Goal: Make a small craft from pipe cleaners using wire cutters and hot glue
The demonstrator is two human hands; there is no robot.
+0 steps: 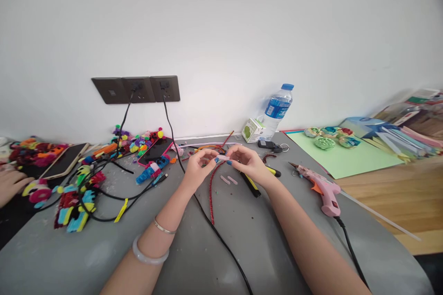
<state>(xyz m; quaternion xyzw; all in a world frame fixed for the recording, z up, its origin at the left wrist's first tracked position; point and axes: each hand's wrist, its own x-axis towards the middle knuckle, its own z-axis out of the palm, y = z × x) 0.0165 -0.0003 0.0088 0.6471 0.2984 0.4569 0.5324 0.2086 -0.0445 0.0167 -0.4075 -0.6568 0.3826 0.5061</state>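
My left hand (200,167) and my right hand (248,162) meet over the grey table (221,249), both pinching a short pink pipe-cleaner piece (223,158) between their fingertips. A dark red pipe cleaner (211,193) hangs down from under my left hand onto the table. Two small pink cut pieces (228,179) lie just below my hands. A tool with yellow and black handles (254,184) lies under my right hand.
A pink glue gun (325,191) lies at the right with its black cord. Colourful pipe-cleaner crafts (76,198), phones and black cables cover the left. A water bottle (277,110), small green box, keys and green paper (346,156) stand behind. Another person's hand (10,184) rests at far left.
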